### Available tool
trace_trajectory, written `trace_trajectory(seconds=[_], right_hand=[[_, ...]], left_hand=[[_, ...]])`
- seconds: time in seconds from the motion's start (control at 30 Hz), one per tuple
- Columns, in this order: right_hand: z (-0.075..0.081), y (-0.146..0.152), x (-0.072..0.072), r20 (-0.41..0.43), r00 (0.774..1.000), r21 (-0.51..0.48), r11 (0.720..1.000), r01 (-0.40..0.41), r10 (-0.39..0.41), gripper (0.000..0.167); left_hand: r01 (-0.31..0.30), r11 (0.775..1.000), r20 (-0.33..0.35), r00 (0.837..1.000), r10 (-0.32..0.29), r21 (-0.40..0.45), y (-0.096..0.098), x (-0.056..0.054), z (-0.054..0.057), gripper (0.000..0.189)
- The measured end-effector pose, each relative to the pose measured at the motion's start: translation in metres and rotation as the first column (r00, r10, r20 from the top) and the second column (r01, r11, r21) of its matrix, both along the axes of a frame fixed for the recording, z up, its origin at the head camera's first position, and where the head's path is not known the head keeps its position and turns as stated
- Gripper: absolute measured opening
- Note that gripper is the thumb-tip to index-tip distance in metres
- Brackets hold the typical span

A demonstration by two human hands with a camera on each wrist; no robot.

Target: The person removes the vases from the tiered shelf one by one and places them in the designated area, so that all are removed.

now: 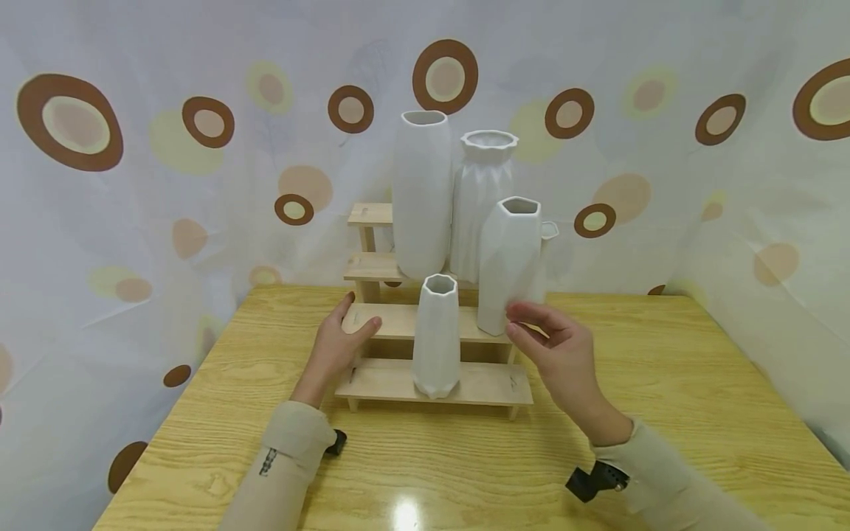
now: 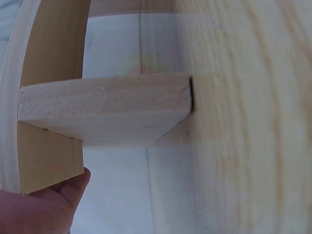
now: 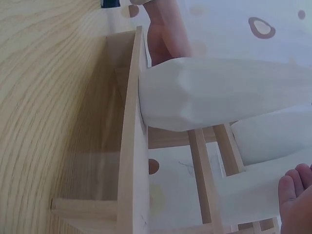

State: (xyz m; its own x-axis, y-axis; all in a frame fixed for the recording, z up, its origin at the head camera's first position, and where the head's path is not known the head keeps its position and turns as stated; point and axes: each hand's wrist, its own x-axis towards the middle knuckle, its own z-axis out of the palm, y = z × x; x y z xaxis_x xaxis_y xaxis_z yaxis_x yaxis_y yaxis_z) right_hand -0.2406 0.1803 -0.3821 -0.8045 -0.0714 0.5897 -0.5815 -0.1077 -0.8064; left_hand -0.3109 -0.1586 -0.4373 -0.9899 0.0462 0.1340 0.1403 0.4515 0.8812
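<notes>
The faceted vase stands upright right of the frame's centre, its base near the front edge of its step. The right grip is loosely spread, thumb parted from bent fingers, by its lower right side; low, gentle pressure should suit best (a high push could tip it). The left grip pinches the end of the wooden stand, worth holding firm. Whether the right fingertips actually touch is unclear; a small rim behind belongs to something mostly hidden.
</notes>
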Motion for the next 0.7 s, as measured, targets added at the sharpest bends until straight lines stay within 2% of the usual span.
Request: trace_trajectory(seconds=[0.47,0.7], right_hand=[[-0.001,-0.016,-0.001,0.072,0.997,0.083,0.997,0.0,-0.006,0.034],[-0.001,-0.022,-0.002,0.088,0.996,0.08,0.997,-0.016,0.009,0.034]], left_hand=[[-0.003,1.0,0.004,1.0,0.003,0.006,-0.001,-0.001,-0.002,0.096],[-0.005,1.0,0.007,1.0,0.005,-0.002,-0.001,-0.001,-0.003,0.099]])
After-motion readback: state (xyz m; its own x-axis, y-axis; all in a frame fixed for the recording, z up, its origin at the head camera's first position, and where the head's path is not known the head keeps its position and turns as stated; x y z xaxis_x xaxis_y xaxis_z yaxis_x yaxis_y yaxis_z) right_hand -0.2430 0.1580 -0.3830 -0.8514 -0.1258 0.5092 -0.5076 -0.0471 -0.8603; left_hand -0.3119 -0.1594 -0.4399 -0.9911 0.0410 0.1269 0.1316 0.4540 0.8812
